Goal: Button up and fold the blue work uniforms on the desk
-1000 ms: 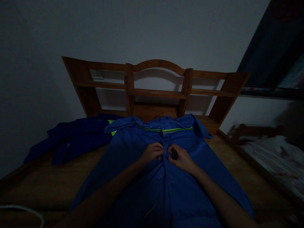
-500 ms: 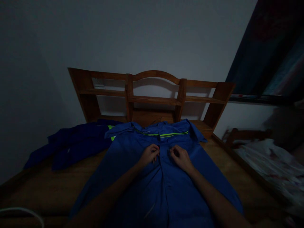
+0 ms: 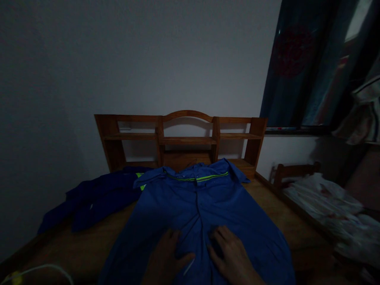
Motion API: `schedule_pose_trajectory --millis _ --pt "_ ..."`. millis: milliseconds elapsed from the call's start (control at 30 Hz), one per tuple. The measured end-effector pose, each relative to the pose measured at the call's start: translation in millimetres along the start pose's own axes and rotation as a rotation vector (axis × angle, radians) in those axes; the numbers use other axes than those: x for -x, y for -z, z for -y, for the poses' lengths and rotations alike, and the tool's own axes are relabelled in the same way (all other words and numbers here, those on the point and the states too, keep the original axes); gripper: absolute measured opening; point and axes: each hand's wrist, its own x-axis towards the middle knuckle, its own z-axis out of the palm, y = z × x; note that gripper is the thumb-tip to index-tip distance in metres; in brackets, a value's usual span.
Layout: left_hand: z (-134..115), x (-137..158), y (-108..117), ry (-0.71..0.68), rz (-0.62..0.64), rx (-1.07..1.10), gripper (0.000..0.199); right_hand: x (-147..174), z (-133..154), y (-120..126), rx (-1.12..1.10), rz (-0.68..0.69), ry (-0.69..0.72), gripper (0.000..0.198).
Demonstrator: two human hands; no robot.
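A blue work shirt (image 3: 175,200) lies spread out in front of me, its collar end away from me. A yellow-green stripe crosses its upper part, and the front placket runs down the middle. Over the lower left half is my left hand (image 3: 166,257), thumb and fingers apart, holding nothing. My right hand (image 3: 233,253) is on the other side of the placket, fingers bent but apart, at the cloth. Whether the fingertips press on the fabric is hard to see in the dim light. A thin white streak (image 3: 189,267) shows beside my left thumb.
A darker blue garment (image 3: 103,198) with yellow-green patches lies left of the shirt on the wooden board (image 3: 267,209). Behind stands a wooden headboard shelf (image 3: 187,140) against the wall. White plastic bags (image 3: 323,198) are at the right. A pale cable (image 3: 47,266) curves at lower left.
Both hands have moved down the shirt towards me, and their curled fingers have spread apart. The camera view has tilted up and turned to the right.
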Motion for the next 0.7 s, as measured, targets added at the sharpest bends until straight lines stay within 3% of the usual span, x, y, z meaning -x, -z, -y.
schedule_pose_trajectory --millis 100,267,400,500,567,700 --pt "-2 18 -16 0.011 0.038 -0.055 0.053 6 5 -8 0.023 -0.029 -0.043 0.024" --pt "-25 36 -23 -0.015 0.083 0.021 0.046 8 17 -8 0.014 -0.039 -0.115 0.030" --pt "-55 59 -22 -0.085 0.265 -0.014 0.058 7 10 -9 -0.071 -0.068 -0.175 0.038" --pt "-70 68 -20 -0.130 0.343 0.037 0.047 3 2 -9 -0.164 -0.075 -0.213 0.038" --pt "-73 63 -18 -0.164 0.231 0.146 0.032 -1 -1 -9 -0.165 -0.066 -0.219 0.035" --pt "-64 27 -24 -0.139 -0.064 0.315 0.029 -10 2 -13 -0.073 -0.078 -0.253 0.021"
